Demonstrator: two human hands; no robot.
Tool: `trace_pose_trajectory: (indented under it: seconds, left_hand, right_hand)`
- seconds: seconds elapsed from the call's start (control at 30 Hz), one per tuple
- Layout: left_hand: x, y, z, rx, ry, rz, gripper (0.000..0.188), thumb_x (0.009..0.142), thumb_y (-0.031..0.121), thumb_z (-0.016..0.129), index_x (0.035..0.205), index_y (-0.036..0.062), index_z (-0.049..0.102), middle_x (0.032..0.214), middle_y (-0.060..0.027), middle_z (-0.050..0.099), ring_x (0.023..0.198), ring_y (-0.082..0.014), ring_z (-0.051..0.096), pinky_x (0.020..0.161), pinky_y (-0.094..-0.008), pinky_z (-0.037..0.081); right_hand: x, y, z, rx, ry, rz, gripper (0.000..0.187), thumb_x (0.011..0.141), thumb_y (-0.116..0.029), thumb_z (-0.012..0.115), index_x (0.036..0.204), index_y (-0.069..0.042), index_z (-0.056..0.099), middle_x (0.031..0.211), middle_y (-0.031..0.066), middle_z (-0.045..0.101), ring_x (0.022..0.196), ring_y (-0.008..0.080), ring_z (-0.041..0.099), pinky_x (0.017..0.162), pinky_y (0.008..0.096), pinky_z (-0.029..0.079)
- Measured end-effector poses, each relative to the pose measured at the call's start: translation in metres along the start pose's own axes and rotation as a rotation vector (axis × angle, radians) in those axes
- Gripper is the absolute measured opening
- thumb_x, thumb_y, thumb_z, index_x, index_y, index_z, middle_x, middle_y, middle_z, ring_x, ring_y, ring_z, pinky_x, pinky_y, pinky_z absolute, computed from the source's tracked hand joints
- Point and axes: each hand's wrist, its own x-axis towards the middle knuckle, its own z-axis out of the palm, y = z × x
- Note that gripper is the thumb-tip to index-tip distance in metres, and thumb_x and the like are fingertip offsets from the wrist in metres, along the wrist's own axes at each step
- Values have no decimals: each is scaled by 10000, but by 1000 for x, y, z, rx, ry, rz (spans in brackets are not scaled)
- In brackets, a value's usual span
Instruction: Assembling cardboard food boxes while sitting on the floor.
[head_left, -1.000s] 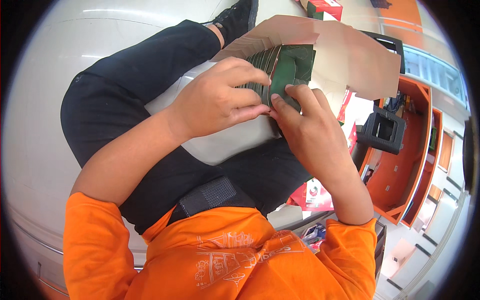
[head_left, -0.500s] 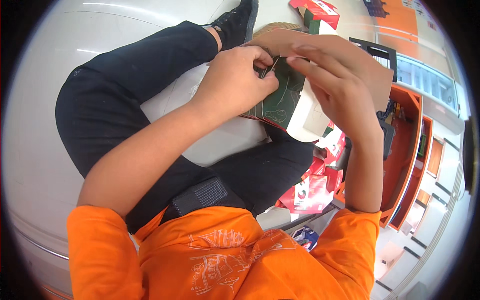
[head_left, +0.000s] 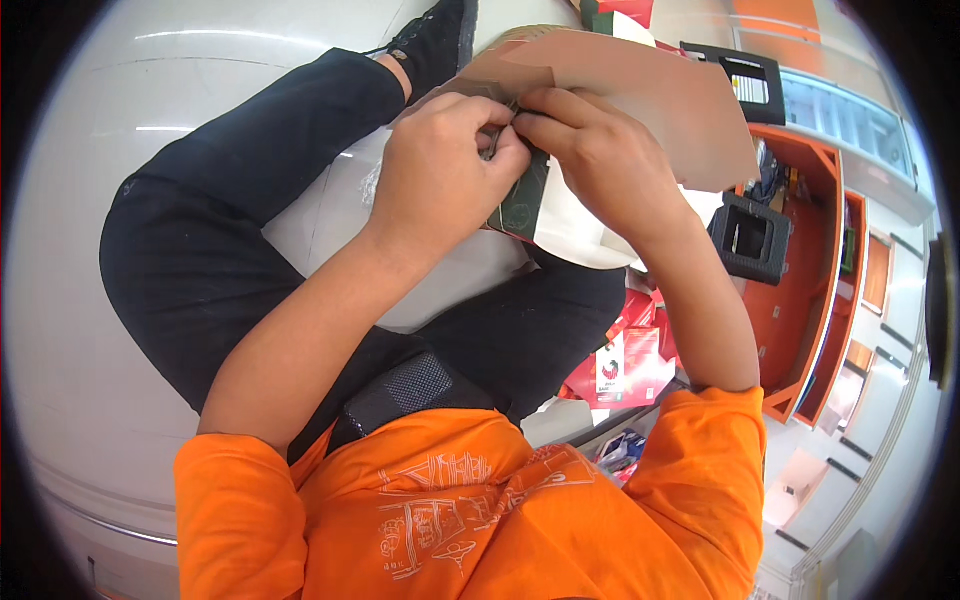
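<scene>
A partly unfolded cardboard box [head_left: 660,100] lies above my bent legs, its brown inner panel spreading to the right. Below that is a dark green printed panel with thin line drawings, and a white curved flap beside it. My left hand [head_left: 440,170] is closed, thumb and forefinger pinching the box's edge near a fold. Right against it, my right hand [head_left: 615,155] has its fingertips closed on the same spot. The fingers hide the exact place where they meet and anything small between them.
Red and white cartons [head_left: 625,365] are heaped by my right thigh. Black plastic frames [head_left: 750,238] stand beside an orange shelf unit [head_left: 800,290] on the right. Clear crumpled plastic [head_left: 372,185] lies on the pale floor [head_left: 80,250]. My black shoe [head_left: 430,45] is at the top.
My right hand has moved left and its fingers have closed in beside my left fingertips. The box has shifted slightly left and up, and its brown panel is turned more into view.
</scene>
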Motion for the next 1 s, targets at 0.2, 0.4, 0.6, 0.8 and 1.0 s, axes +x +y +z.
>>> trace_pose_trajectory:
  seconds: [0.2,0.4,0.6,0.8,1.0]
  left_hand:
    - [2,-1,-11,-118,-5,50,227,889,183,759,1051,24,752,1049,-120,735,885,-196,723,784,-319,580]
    - [8,5,4,34,21,243,122,806,105,803,879,15,764,977,-122,747,899,-259,720,804,-318,559]
    - [1,5,-2,258,-33,150,106,872,81,776,919,-14,765,1078,-106,726,878,-171,700,769,-280,558]
    - [-4,1,-1,251,-81,195,191,978,137,695,1050,-35,733,1108,-113,722,1049,-207,668,955,-319,502]
    - [-17,-1,-5,190,-70,184,224,1007,128,625,1144,-24,715,1227,-144,693,1170,-240,633,1052,-354,458]
  right_hand:
    - [-53,-6,-9,363,501,229,241,872,-21,693,1105,-69,728,1173,102,710,957,246,707,799,365,565]
    - [-115,-4,69,374,665,1102,147,905,-132,718,972,-9,763,891,132,731,778,283,696,745,354,549]
    - [-117,-7,83,600,779,1036,177,918,-161,707,976,-4,763,863,169,706,748,270,681,702,359,524]
    - [-176,70,162,-45,954,1381,423,906,-334,756,1143,14,718,1143,177,719,1010,266,693,874,361,537]
    - [-211,49,135,1161,1117,1235,331,973,-180,704,1217,38,654,1073,93,707,974,156,661,874,302,525]
